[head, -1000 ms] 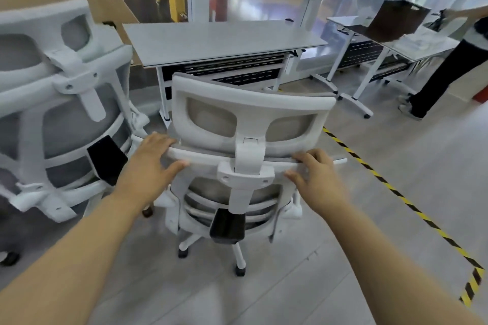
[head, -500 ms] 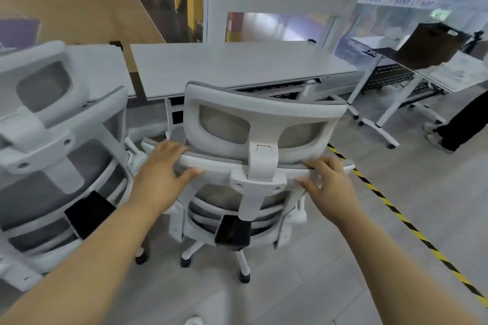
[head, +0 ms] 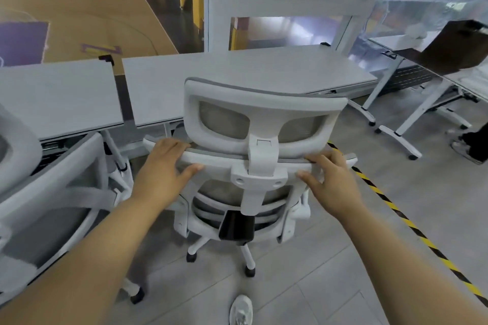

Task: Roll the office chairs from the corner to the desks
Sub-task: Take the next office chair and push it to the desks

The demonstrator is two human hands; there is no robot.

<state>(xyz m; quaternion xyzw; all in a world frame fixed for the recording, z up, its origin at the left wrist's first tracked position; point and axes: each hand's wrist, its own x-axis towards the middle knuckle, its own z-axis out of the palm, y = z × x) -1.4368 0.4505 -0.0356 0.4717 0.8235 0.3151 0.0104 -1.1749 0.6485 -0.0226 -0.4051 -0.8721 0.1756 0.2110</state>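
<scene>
The office chair (head: 264, 124) stands on the tiled floor (head: 330, 266) with its back to you, its seat side facing the desk (head: 237, 71) just beyond it. Your left grip (head: 161, 166) is closed over the left end of the backrest's top rail, fingers on top and thumb beneath. Your right grip (head: 330, 179) clasps the right end the same way. A second chair (head: 52, 182) sits close on the left, in front of another desk (head: 52, 92). Yellow-and-black floor tape (head: 396, 214) runs along the right, and your white shoe (head: 240, 310) shows below the chair's castors.
</scene>
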